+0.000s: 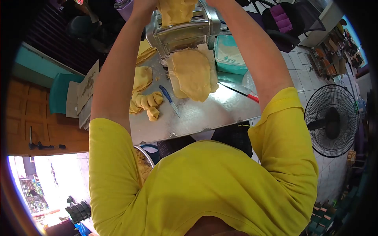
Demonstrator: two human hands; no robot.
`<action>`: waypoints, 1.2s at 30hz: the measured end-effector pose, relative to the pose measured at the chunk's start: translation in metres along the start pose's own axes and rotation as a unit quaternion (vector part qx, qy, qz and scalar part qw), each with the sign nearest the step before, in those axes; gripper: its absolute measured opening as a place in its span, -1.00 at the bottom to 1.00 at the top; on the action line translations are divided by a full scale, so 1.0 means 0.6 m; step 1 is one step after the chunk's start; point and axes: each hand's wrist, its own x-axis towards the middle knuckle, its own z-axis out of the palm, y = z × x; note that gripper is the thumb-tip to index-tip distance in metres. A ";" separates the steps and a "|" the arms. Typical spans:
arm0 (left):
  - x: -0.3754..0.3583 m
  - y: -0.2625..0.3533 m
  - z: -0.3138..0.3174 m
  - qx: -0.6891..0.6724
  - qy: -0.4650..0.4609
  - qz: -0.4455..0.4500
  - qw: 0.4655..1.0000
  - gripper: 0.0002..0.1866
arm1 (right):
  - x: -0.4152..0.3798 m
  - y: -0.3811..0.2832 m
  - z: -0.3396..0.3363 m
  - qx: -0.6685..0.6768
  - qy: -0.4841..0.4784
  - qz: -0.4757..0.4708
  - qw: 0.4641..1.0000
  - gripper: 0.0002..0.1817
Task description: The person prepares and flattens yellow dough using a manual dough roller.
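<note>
Both my arms reach up past the top edge of the view, on either side of a metal roller machine [181,37]. My left hand [146,3] shows only in part at the top, beside a hanging sheet of dough [176,12] over the rollers; its fingers are hidden. Of my right hand, only the wrist side shows at the top edge, so its fingers are out of view. Flattened dough sheets [192,74] lie in a stack below the machine. Folded dough [142,78] and dough pieces [147,101] lie to their left, beside a blue-handled knife [166,94].
A teal-rimmed container [229,55] stands right of the machine, near a red-handled tool [253,97]. The metal table's front edge [197,133] is close to my body. A black fan [332,121] stands at the right, and a bowl [145,161] sits below the table edge.
</note>
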 end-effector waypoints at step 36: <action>-0.005 -0.140 0.041 -0.025 -0.024 0.106 0.994 -0.63 | 0.003 0.148 0.059 -0.085 0.188 -0.099 0.973 -0.79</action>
